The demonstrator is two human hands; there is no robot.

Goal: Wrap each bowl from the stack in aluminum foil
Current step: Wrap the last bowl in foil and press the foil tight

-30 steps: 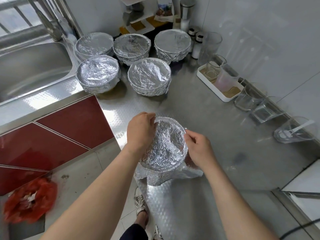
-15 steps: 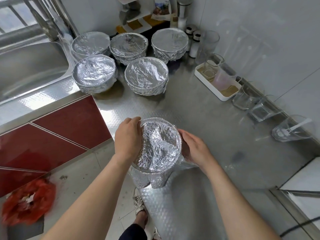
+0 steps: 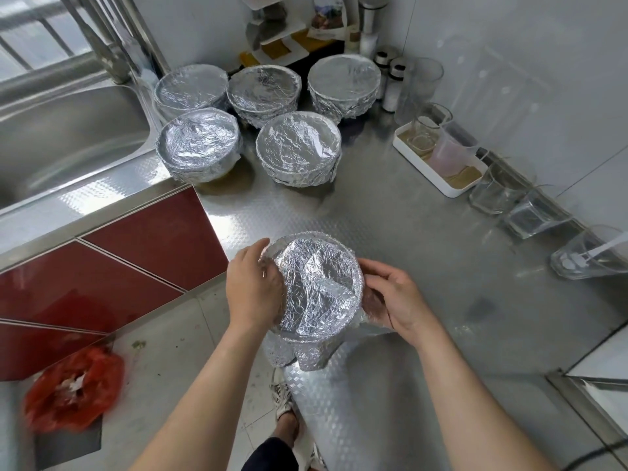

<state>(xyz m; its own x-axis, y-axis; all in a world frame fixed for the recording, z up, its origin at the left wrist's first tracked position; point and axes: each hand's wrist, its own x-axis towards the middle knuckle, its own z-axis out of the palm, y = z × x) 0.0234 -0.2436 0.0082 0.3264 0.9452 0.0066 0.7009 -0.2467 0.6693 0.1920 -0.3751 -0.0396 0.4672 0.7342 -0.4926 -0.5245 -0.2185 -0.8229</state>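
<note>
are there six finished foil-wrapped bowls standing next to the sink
No, only five foil-wrapped bowls stand beside the sink; the sixth bowl is held between the left hand and right hand.

Head view: one wide-angle camera is looking forward and steeply down onto a steel counter (image 3: pixel 424 253). It is sitting close above the bowl (image 3: pixel 319 283) at centre, between the left hand (image 3: pixel 253 290) and right hand (image 3: pixel 394 300), with the sink (image 3: pixel 68 137) bending along the upper-left edge.

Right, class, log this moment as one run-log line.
step: foil wrapping | left hand: grips silver foil-covered round bowl | right hand: holds its other side | loose foil: hangs underneath | done: five foil-wrapped bowls by steel sink
</note>
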